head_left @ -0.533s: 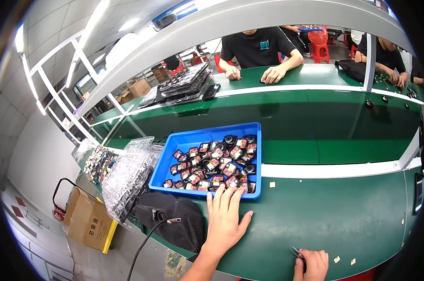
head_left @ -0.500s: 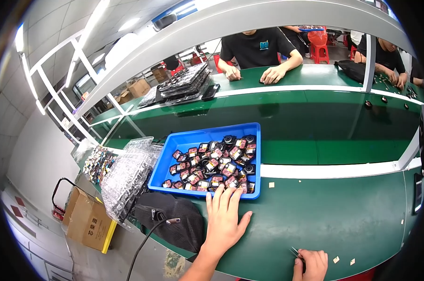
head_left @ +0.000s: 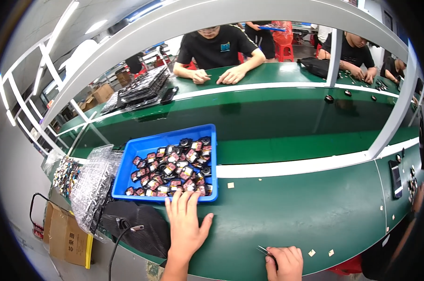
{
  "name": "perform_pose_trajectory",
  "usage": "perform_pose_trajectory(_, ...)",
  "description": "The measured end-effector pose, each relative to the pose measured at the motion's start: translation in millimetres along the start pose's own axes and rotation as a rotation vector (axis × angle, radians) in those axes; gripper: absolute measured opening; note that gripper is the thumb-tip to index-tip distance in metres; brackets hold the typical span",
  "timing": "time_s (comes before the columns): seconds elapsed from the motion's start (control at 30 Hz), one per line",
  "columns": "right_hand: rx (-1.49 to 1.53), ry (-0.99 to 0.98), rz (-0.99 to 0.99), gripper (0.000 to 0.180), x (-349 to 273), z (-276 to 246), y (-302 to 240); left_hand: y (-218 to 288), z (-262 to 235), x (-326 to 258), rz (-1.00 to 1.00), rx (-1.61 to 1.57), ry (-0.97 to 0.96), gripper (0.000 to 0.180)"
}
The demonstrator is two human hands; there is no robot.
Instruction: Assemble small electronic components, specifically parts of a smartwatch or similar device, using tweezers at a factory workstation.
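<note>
My left hand (head_left: 185,224) lies flat on the green bench with its fingers spread, the fingertips touching the near rim of a blue tray (head_left: 130,161). The tray holds several small dark electronic parts (head_left: 174,166) with red and silver faces. My right hand (head_left: 284,262) is at the bottom edge, curled around a thin pair of metal tweezers (head_left: 263,251) whose tips point left. A few small beige chips (head_left: 320,253) lie on the bench beside that hand.
Stacked clear blister trays (head_left: 91,185) sit left of the blue tray, a black pouch with a cable (head_left: 136,225) lies below them. A cardboard box (head_left: 64,236) stands on the floor. People work across the green conveyor (head_left: 277,122). A white frame post (head_left: 390,117) rises at right.
My left hand has stayed at the tray's near rim. My right hand with the tweezers has barely shifted. The view has moved slightly.
</note>
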State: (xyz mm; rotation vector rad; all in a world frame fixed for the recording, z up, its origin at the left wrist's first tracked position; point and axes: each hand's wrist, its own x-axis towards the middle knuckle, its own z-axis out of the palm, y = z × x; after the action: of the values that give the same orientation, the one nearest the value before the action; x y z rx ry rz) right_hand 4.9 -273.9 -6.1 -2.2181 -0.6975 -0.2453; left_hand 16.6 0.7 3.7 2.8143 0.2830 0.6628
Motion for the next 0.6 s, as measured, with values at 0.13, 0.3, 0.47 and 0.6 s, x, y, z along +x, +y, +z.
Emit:
perform_pose_trajectory(0.13,0.010,0.019,0.020,0.022,0.5,-4.2,0.8,3.5,2.5,0.8,0.003,-0.004,-0.007,0.073)
perform_pose_trajectory(0.3,-0.042,0.040,0.024,0.023,-3.1,2.3,7.6,2.7,2.5,-4.9,-0.040,0.035,-0.026,0.075)
perform_pose_trajectory(0.47,-0.054,0.064,0.065,0.024,-5.1,6.0,13.2,1.5,2.9,-8.3,0.009,0.052,-0.016,0.075)
perform_pose_trajectory(0.6,-0.111,0.093,0.093,0.026,-6.7,6.3,18.4,0.0,3.8,-5.3,0.047,0.082,-0.053,0.067)
